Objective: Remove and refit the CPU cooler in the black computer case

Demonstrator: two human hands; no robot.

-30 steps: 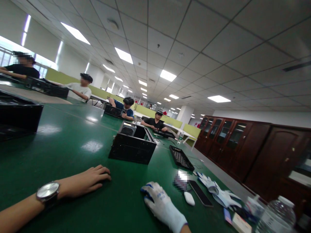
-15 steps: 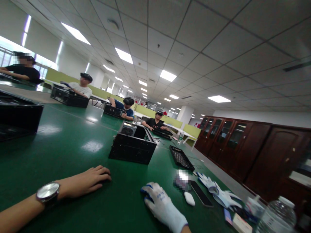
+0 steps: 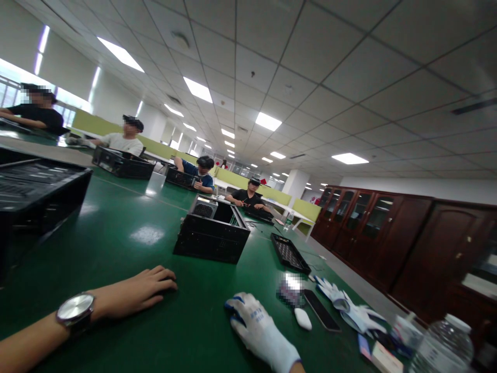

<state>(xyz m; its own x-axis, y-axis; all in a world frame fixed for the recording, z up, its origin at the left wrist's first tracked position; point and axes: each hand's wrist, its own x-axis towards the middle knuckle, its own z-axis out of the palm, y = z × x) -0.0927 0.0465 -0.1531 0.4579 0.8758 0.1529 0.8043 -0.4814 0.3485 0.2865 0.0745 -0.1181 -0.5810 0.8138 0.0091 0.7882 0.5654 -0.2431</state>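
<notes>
My left hand [image 3: 142, 290], bare and with a watch [image 3: 75, 308] on its wrist, lies on the green table [image 3: 186, 331] with the fingers apart. It holds nothing. My right hand [image 3: 256, 324] wears a white glove with blue fingertips and rests on the table, its fingers curled down; what is under them, if anything, is hidden. Beyond both hands stands an open black computer case [image 3: 213, 235]. Right of my gloved hand are a white oval object [image 3: 303, 318] and a dark phone [image 3: 321, 310].
Gloves [image 3: 359, 313], a small box [image 3: 386, 357] and a bottle [image 3: 442, 347] lie or stand at the right. A black panel [image 3: 289, 252] is beyond them. Another case [image 3: 42, 191] sits at the left. Several people work at cases across the table.
The black case at the left has shifted right and tilted. Beside it, the case of the person in white has moved right, and that person's arms have moved. My hands stayed still.
</notes>
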